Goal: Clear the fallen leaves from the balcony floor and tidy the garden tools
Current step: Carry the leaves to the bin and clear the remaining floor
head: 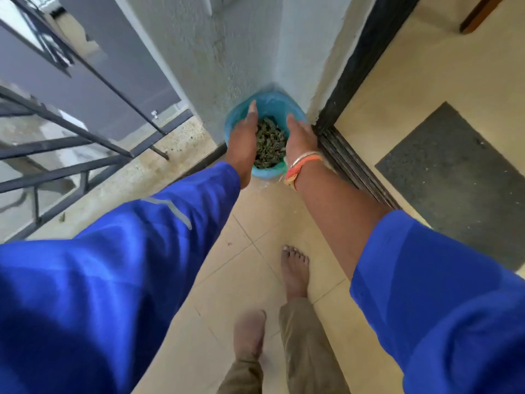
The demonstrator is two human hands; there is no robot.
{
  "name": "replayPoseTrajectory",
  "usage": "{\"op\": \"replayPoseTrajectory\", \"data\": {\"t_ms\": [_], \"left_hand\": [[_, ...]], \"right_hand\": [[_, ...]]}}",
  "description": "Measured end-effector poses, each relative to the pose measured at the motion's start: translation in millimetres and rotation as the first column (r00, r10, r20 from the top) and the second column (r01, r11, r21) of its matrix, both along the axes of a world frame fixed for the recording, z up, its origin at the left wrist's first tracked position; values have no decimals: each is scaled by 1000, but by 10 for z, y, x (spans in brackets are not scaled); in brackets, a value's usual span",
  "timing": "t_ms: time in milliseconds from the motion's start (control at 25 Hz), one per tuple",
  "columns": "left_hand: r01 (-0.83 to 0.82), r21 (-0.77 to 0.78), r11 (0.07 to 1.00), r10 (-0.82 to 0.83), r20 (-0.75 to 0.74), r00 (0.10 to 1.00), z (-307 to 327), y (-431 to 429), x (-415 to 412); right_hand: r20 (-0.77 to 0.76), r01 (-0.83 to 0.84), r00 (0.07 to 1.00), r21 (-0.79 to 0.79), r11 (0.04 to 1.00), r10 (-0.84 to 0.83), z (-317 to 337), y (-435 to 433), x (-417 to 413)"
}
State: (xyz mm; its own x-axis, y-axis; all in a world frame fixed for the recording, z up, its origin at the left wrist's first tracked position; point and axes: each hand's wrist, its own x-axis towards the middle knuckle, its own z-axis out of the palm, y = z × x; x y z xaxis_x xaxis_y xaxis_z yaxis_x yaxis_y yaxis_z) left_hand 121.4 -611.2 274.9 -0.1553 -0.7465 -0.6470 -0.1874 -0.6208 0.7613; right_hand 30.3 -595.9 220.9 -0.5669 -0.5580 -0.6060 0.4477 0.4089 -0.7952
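Observation:
A bin lined with a blue plastic bag (272, 102) stands in the wall corner on the balcony floor. Dry dark green leaves (270, 143) fill it. My left hand (244, 132) lies along the bin's left rim with its fingers straight, pointing to the wall. My right hand (299, 132) lies along the right rim, fingers also straight. Whether either hand grips the bag's edge is hidden from this angle. Orange and white bangles (301, 164) circle my right wrist. No garden tools are in sight.
A dark metal railing (85, 132) runs along the left over a speckled ledge. A black sliding door track (355, 166) and a grey doormat (460, 177) lie to the right. My bare feet (294, 271) stand on beige tiles. One small leaf (62, 217) sits by the railing.

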Motion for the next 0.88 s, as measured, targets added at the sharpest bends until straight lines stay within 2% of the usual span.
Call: {"op": "replayPoseTrajectory", "data": {"t_ms": [120, 240, 360, 440, 560, 680, 800, 880], "left_hand": [[197, -30, 980, -198, -23, 980, 276, 340, 91], [336, -94, 937, -337, -2, 941, 254, 830, -75], [573, -210, 793, -550, 159, 820, 107, 1660, -440], [767, -280, 577, -697, 322, 641, -8, 2318, -690], [931, -317, 184, -816, 479, 324, -28, 3317, -1051], [931, -315, -185, -816, 578, 34, 10, 4411, -1385], [848, -310, -429, -745, 653, -138, 37, 5483, -1591], [759, -287, -585, -677, 688, -261, 46, 6345, -1644]], "right_hand": [[83, 95, 992, -5, 995, -95, 176, 577, 121], [164, 260, 954, -36, 965, -251, 296, 1144, 104], [-47, 261, 965, 80, 962, -258, 335, 1987, -59], [-234, 280, 944, 186, 942, -235, 281, 2750, -206], [-542, 284, 840, 373, 883, -41, 207, 4011, -466], [-580, 400, 814, 517, 757, -34, 138, 5378, -611], [-579, 502, 809, 591, 631, -102, 100, 6635, -555], [-568, 580, 796, 616, 533, -210, 104, 7506, -392]]}}
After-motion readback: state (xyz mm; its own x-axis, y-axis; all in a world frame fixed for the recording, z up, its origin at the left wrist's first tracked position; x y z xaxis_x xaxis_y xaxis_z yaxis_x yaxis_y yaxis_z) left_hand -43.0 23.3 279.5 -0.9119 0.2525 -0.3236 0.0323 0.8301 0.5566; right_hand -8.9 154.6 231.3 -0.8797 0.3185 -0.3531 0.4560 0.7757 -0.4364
